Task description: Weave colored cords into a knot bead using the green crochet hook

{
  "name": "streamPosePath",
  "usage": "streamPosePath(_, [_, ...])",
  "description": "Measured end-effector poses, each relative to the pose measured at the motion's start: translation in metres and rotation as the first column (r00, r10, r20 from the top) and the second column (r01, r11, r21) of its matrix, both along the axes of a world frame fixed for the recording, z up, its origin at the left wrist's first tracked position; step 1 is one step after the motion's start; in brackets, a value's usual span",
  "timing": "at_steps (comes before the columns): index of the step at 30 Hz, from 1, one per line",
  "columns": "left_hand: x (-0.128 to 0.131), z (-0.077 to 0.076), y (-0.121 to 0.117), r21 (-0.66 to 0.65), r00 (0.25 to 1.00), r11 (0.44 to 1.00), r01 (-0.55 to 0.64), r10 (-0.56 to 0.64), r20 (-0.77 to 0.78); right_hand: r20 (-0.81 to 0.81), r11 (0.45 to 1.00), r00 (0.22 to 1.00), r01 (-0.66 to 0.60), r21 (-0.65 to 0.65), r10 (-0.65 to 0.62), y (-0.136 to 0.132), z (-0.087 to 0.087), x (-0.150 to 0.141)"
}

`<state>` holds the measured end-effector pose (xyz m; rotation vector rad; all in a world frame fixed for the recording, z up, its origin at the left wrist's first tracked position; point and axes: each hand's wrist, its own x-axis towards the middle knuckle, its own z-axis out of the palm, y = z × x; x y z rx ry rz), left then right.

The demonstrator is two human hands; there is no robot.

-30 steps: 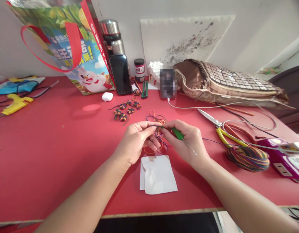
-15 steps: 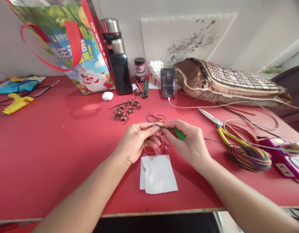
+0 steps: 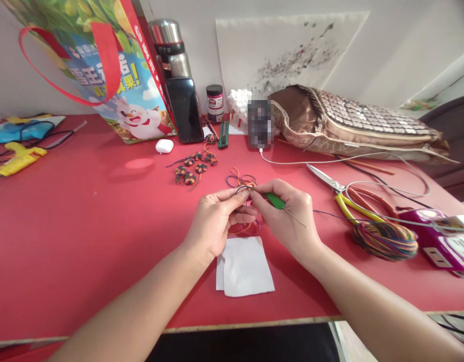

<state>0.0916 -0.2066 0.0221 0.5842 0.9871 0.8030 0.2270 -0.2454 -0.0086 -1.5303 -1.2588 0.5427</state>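
Thumb and fingertips of my left hand (image 3: pixel 220 216) are pinched on the multicoloured cord (image 3: pixel 242 189). My right hand (image 3: pixel 290 211) meets it there, its thumb and forefinger also closed on the cord. Tucked in the right palm is the green handle of a thin metal hook tool (image 3: pixel 276 200), its shaft pointing back toward my wrist. Loose loops of orange and purple cord lie behind and beneath the fingers. The exact knot between the fingertips is too small to make out. Just in front of my hands lies a folded white paper (image 3: pixel 249 269).
Small knotted cord pieces (image 3: pixel 188 168) lie behind my hands, near a white earphone case (image 3: pixel 164 146). To the right are scissors (image 3: pixel 339 193), a ball of cord (image 3: pixel 384 241) and a purple power strip (image 3: pixel 439 246). A yellow glue gun (image 3: pixel 20 159) lies far left.
The view has shifted slightly. My left hand's lower fingers have moved closer to my right hand, and the fingertips of both hands remain together at the cord.
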Motion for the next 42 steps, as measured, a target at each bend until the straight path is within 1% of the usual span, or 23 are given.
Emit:
streamPosePath(4, [0.003, -0.003, -0.001, 0.042, 0.998, 0.998, -0.052, 0.051, 0.032, -0.049, 1.000, 0.999, 0.001, -0.007, -0.001, 0.002, 0.000, -0.002])
streamPosePath(7, [0.003, -0.004, 0.000, 0.089, 0.998, 0.994, -0.066, 0.065, 0.013, -0.102, 0.999, 0.994, -0.035, -0.012, 0.034, 0.002, -0.001, -0.001])
streamPosePath(11, [0.001, -0.003, 0.001, 0.118, 0.999, 0.992, -0.039, 0.040, -0.013, -0.132, 0.995, 0.986, -0.101, -0.008, 0.099, 0.002, -0.003, 0.000])
streamPosePath(14, [-0.002, -0.001, 0.002, 0.098, 1.000, 0.995, -0.012, 0.011, 0.003, -0.137, 0.989, 0.980, -0.147, 0.015, 0.148, 0.001, -0.001, 0.002])
streamPosePath(17, [-0.008, 0.000, 0.007, 0.042, 0.999, 0.999, -0.020, 0.018, 0.031, -0.126, 0.984, 0.978, -0.155, 0.094, 0.166, -0.003, 0.007, 0.008])
streamPosePath(18, [-0.011, 0.000, 0.010, 0.024, 0.999, 1.000, -0.014, 0.013, 0.052, -0.127, 0.978, 0.977, -0.153, 0.144, 0.171, -0.005, 0.010, 0.011])
streamPosePath(20, [-0.017, -0.001, 0.016, 0.007, 0.995, 1.000, 0.015, -0.016, 0.100, -0.124, 0.949, 0.966, -0.190, 0.251, 0.226, -0.011, 0.016, 0.018])
streamPosePath(21, [-0.019, -0.002, 0.018, 0.016, 0.993, 0.999, 0.033, -0.034, 0.110, -0.112, 0.929, 0.956, -0.230, 0.289, 0.272, -0.013, 0.018, 0.021])
streamPosePath(23, [-0.022, -0.003, 0.021, 0.078, 0.993, 0.997, 0.029, -0.038, 0.113, -0.077, 0.898, 0.939, -0.294, 0.329, 0.335, -0.018, 0.020, 0.027])
streamPosePath(26, [-0.024, -0.004, 0.020, 0.224, 0.998, 0.974, 0.000, -0.015, 0.065, 0.049, 0.861, 0.921, -0.378, 0.339, 0.386, -0.022, 0.020, 0.029])
streamPosePath(29, [-0.022, -0.005, 0.015, 0.370, 1.000, 0.929, -0.003, 0.010, -0.018, 0.225, 0.835, 0.901, -0.430, 0.343, 0.371, -0.023, 0.020, 0.024])
streamPosePath(32, [-0.019, -0.005, 0.011, 0.466, 0.996, 0.885, -0.003, 0.043, -0.076, 0.354, 0.822, 0.876, -0.448, 0.351, 0.327, -0.022, 0.021, 0.018])
streamPosePath(36, [-0.017, -0.005, 0.007, 0.506, 0.990, 0.863, -0.004, 0.076, -0.122, 0.436, 0.818, 0.861, -0.437, 0.373, 0.261, -0.020, 0.021, 0.014])
streamPosePath(39, [-0.016, -0.004, 0.005, 0.497, 0.985, 0.868, -0.003, 0.087, -0.146, 0.442, 0.827, 0.867, -0.414, 0.381, 0.230, -0.019, 0.020, 0.014])
streamPosePath(42, [-0.015, -0.003, 0.004, 0.489, 0.985, 0.872, 0.004, 0.082, -0.154, 0.444, 0.827, 0.867, -0.413, 0.381, 0.228, -0.020, 0.020, 0.015])
